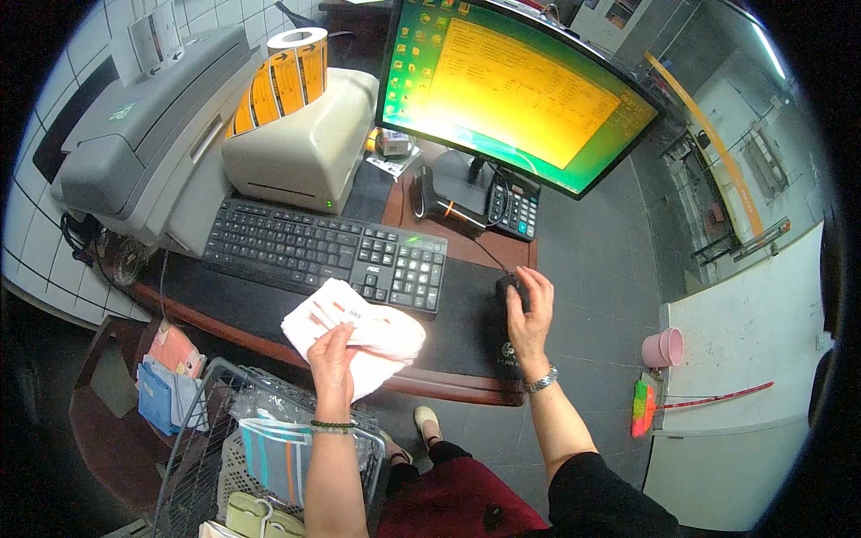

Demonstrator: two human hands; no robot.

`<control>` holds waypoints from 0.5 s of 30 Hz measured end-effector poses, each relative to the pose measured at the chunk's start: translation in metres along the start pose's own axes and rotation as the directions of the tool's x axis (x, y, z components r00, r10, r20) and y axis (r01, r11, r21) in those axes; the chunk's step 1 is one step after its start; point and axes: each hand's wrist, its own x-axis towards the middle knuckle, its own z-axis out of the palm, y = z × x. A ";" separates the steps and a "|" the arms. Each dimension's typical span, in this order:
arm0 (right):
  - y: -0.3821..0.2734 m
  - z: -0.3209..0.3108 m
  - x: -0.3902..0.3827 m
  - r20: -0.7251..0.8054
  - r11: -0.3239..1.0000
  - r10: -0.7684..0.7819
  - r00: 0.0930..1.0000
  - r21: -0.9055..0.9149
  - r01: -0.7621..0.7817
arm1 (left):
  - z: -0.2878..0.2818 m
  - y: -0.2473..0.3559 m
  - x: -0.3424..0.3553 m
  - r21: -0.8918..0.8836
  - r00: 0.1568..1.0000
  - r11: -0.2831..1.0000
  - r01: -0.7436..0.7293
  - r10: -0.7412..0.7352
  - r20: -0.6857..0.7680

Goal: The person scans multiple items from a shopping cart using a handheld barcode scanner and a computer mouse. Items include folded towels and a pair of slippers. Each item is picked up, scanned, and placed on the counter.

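My left hand [334, 360] is closed on a folded whitish-pink cloth [390, 336] that rests at the desk's front edge. A small white label [355, 316] with dark print lies on top of the cloth, by my fingertips. Over on the right, my right hand [531, 314] rests on a black computer mouse [508, 289], its fingers curved over it; the hand hides part of the mouse. Just behind the cloth lies a black keyboard [305, 250]. A lit monitor [511, 90] shows a yellow window on a green background.
Behind the keyboard stand a beige label printer [305, 148], a roll of orange labels [282, 82] and a grey printer [148, 134]. A barcode scanner [447, 202] and calculator [516, 206] sit below the monitor. A wire basket [184, 448] of packaged goods stands near my left arm.
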 end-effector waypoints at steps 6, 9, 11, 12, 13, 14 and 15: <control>0.026 -0.006 0.013 0.045 0.998 0.020 0.999 -0.057 -0.017 | -0.003 -0.001 0.003 -0.027 1.000 0.999 0.024 -0.024 -0.006; 0.035 0.003 0.024 0.072 0.998 -0.017 0.997 -0.055 0.021 | -0.004 0.000 0.001 -0.059 0.998 0.998 -0.014 0.018 0.053; 0.042 0.008 0.032 0.071 0.999 0.000 0.998 -0.053 0.004 | -0.004 0.000 0.000 -0.033 0.999 0.999 -0.027 0.028 0.033; 0.044 0.006 0.032 0.073 0.998 0.015 0.997 -0.056 -0.011 | -0.004 0.000 0.000 -0.056 0.997 0.997 -0.045 0.049 0.063; 0.046 0.002 0.030 0.076 0.997 0.049 0.996 -0.064 -0.044 | -0.004 0.000 -0.001 -0.035 0.998 0.999 -0.036 0.037 0.047; 0.046 -0.004 0.026 0.084 0.995 0.080 0.993 -0.069 -0.075 | -0.004 0.000 -0.001 -0.040 0.998 0.998 -0.042 0.044 0.052; 0.046 -0.009 0.021 0.092 0.992 0.107 0.990 -0.071 -0.101 | -0.004 0.001 -0.001 -0.050 0.997 0.997 -0.053 0.056 0.054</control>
